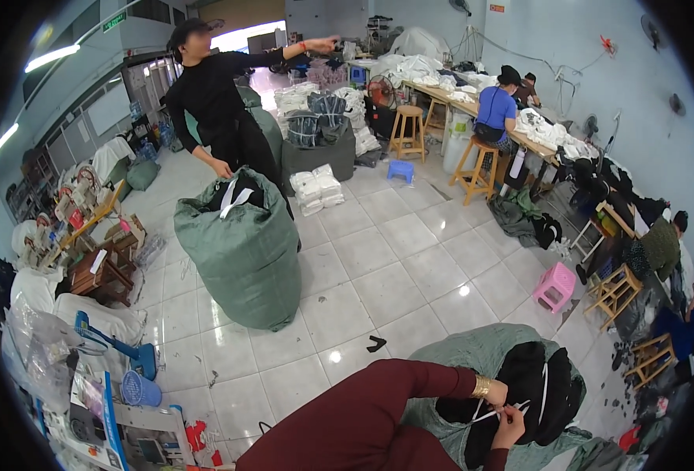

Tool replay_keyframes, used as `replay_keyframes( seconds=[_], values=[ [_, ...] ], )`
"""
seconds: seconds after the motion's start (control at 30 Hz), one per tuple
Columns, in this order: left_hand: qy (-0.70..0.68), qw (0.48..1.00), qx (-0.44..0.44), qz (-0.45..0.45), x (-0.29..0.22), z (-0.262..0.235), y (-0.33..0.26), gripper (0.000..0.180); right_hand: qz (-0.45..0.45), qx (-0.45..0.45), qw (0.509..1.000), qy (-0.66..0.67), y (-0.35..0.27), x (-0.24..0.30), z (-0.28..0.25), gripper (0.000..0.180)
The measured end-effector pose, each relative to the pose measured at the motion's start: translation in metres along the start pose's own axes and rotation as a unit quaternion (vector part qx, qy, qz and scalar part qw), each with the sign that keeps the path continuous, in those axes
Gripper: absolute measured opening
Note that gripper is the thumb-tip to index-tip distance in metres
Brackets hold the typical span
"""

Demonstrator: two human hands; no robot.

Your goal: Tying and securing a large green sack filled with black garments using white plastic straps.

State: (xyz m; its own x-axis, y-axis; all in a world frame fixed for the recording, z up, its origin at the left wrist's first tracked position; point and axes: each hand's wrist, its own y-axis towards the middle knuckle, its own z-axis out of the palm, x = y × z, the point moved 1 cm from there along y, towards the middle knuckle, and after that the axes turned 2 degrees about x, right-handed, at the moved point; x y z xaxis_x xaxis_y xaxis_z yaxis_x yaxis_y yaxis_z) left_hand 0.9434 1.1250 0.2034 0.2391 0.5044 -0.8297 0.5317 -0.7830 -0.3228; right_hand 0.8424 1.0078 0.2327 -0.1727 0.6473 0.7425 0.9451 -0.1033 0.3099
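My left hand (494,391), with a gold bracelet at the wrist, is closed on a white strip (484,415) that runs over bundled black cloth (524,375). Just below it, my right hand (509,427) pinches the strip as well, its fingers close to the left ones. Part of the strip sticks out past the fingertips; whether it is knotted cannot be made out. A second white band (544,385) crosses the black cloth farther right. The cloth sits in the open mouth of a large green sack (449,350).
A co-worker in black stands far left, one hand on another full green sack (245,259), the other arm stretched out. A pink stool (554,287) and wooden stools (614,294) stand right. People sit at a long table (473,110). A blue basket (140,388) is left.
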Motion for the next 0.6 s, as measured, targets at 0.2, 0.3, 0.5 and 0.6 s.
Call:
replay_keyframes(
  seconds=[0.2,0.3,0.5,0.6],
  values=[
    [-0.057,0.998,-0.004,-0.015,0.006,0.001,0.000,0.022,-0.067,0.112,0.986,-0.107,-0.011,0.010,-0.017,0.021],
    [-0.040,0.999,0.004,-0.026,0.006,-0.002,0.004,0.025,-0.063,0.076,0.992,-0.083,-0.004,0.010,-0.009,0.017],
    [-0.022,0.999,0.017,-0.022,0.004,-0.005,0.004,0.026,0.000,0.139,0.965,-0.221,0.004,0.005,0.000,0.020],
    [-0.044,0.999,0.018,-0.019,0.003,0.001,0.003,0.025,-0.008,0.135,0.974,-0.181,0.001,0.017,-0.008,0.015]
  ],
)
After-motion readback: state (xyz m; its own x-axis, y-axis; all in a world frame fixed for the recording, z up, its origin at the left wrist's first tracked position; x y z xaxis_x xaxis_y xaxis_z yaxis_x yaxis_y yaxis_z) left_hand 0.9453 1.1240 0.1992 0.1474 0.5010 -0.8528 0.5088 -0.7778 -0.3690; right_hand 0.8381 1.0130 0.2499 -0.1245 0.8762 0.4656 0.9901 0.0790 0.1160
